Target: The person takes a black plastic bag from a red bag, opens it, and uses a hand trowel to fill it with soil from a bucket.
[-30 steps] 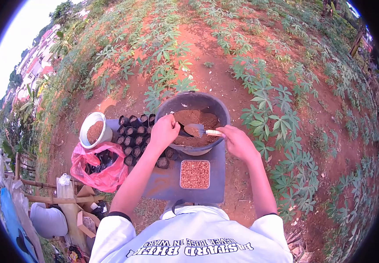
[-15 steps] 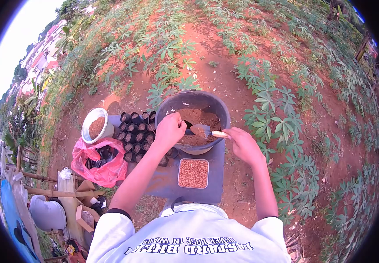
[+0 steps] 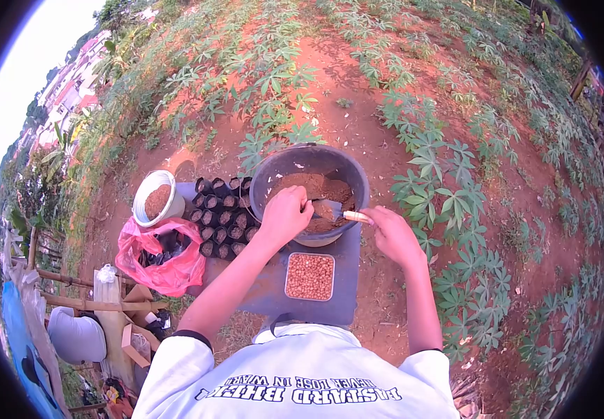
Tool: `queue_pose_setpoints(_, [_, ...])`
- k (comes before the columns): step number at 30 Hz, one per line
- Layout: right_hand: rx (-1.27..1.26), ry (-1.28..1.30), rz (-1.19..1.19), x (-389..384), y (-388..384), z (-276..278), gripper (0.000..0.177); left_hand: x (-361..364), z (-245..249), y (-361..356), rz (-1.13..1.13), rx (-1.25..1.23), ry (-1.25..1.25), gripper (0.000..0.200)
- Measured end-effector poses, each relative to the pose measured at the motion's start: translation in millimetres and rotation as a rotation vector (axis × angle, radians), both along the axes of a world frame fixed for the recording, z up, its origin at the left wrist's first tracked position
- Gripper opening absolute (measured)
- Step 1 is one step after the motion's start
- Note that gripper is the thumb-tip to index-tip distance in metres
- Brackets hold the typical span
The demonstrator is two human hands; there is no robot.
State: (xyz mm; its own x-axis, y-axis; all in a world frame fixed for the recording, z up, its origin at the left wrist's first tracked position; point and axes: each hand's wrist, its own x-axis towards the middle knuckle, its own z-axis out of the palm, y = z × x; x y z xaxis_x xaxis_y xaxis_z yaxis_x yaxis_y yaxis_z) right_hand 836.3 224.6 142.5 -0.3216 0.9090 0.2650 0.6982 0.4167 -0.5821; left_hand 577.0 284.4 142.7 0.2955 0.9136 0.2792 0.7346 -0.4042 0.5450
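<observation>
We see a small grey-blue table (image 3: 274,302) standing on red ground. On its far side stands a dark basin (image 3: 281,162) with brown soil inside. Just in front of the basin lies a clear square box (image 3: 309,276) full of light brown seeds. To the left, small black bags (image 3: 219,216) stand in tight rows, touching each other. A white bucket (image 3: 147,186) is at the far left corner; whether it stands on the top, we cannot tell. Some reddish soil (image 3: 246,278) is spilled on the bare top

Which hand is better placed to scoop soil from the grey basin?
Right. The right hand holds the trowel, its blade on the soil in the basin; the left hand shows no tool.
</observation>
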Motion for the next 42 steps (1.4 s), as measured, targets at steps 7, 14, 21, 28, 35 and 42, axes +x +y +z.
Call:
queue_pose_setpoints(7, [-0.079,-0.053,-0.003,-4.3,-1.5,5.1,0.032,-0.7,-5.7,-6.1,-0.016,-0.016,-0.005,0.022])
queue_pose_setpoints(14, [-0.06,-0.013,0.031,-18.1,1.2,7.3,0.027,-7.2,-10.9,-13.4,0.005,-0.038,-0.056,0.02])
queue_pose_setpoints(21, [-0.119,0.002,0.059,-52.1,6.1,20.2,0.026,-34.6,-10.6,-18.9,0.101,-0.027,-0.15,0.019])
queue_pose_setpoints(28, [-0.156,-0.023,-0.005,-105.7,-8.1,41.3,0.025,-79.2,-15.5,-24.6,0.074,-0.049,-0.27,0.018])
queue_pose_setpoints(35, [-0.038,0.152,-0.196,-175.2,-18.0,55.4,0.023,-132.6,-12.7,-26.1,-0.007,-0.05,-0.441,0.018])
queue_pose_setpoints(42, [0.006,0.322,-0.341,-234.5,-28.1,59.4,0.017,-183.4,-2.5,-38.0,-0.05,-0.05,-0.505,0.016])
